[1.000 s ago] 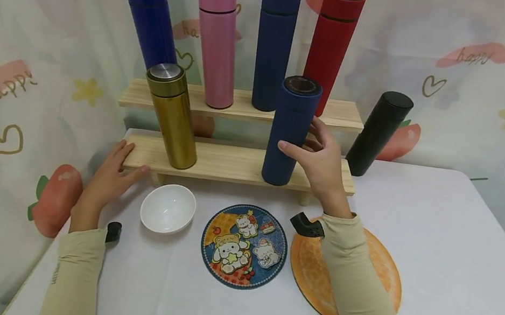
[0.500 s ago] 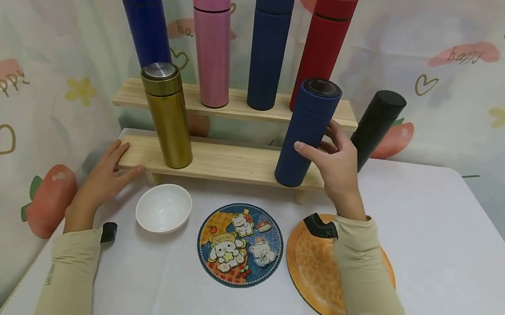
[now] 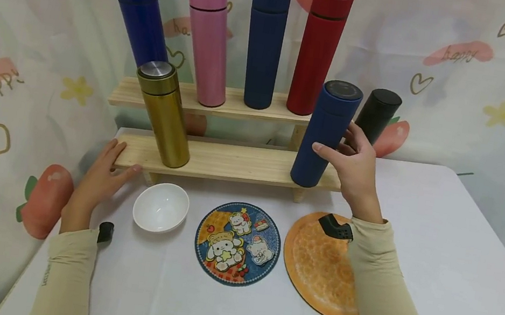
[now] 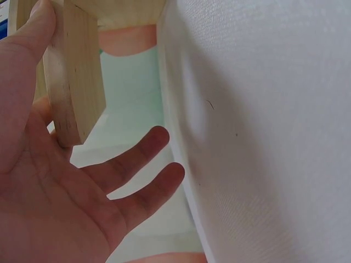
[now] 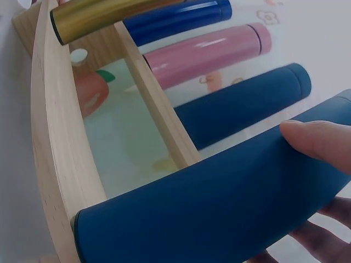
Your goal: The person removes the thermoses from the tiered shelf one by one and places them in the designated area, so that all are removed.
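In the head view, my right hand (image 3: 360, 168) grips a navy thermos (image 3: 326, 136) from its right side, thumb across the front. The thermos base is at the right part of the lower board (image 3: 237, 163) of a two-tier wooden rack. In the right wrist view, the thumb (image 5: 318, 139) presses on the thermos and the other fingers are partly hidden behind it. My left hand (image 3: 99, 178) holds the left end of the lower board. In the left wrist view, its thumb lies on one side of the board (image 4: 71, 82), with two fingers spread apart from it.
A gold thermos (image 3: 164, 117) stands on the lower board. Dark blue, pink (image 3: 208, 44), navy (image 3: 264, 47) and red (image 3: 319, 53) ones line the upper board. A black thermos (image 3: 377, 116) is behind my right hand. In front lie a white bowl (image 3: 160, 208), a cartoon mat (image 3: 237, 245) and an orange mat (image 3: 319, 271).
My right hand has carried the navy thermos rightward along the lower board, uncovering the red one and overlapping the black one. The left hand keeps its hold on the board; the head view has shifted slightly.
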Available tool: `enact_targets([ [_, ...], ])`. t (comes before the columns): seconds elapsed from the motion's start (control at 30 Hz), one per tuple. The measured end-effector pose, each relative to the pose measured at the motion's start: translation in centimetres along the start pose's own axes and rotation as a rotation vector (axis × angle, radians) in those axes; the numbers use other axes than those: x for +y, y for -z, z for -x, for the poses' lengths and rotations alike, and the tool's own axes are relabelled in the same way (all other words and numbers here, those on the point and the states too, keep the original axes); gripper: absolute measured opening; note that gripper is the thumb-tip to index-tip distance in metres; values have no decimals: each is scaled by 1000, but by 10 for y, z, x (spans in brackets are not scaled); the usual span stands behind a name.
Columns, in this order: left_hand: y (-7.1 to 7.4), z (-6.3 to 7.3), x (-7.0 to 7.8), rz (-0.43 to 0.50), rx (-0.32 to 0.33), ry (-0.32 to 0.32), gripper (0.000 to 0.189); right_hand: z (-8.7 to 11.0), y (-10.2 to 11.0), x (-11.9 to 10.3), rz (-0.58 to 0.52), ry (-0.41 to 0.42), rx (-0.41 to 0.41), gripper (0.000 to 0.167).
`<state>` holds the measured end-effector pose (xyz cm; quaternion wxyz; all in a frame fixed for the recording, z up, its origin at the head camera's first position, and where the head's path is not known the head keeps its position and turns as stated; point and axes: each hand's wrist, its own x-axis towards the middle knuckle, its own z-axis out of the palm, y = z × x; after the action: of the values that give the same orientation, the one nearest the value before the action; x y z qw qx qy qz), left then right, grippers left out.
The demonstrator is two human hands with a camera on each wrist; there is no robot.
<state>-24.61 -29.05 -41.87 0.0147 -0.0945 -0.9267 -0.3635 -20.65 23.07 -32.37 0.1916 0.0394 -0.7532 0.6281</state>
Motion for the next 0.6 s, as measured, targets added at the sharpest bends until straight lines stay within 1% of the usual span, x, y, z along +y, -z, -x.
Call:
enact_targets([
  [0.2,1,0,1,-7,6,-4,93,-1,12,1,-6,-10,27,77],
  [0.4,1,1,1,-13,-5,13,94,-1,24,3,-7,-4,47,79],
  [0.6,0,1,2,-8,-8,22,95,-2,38,4,-108,-1,89,77],
])
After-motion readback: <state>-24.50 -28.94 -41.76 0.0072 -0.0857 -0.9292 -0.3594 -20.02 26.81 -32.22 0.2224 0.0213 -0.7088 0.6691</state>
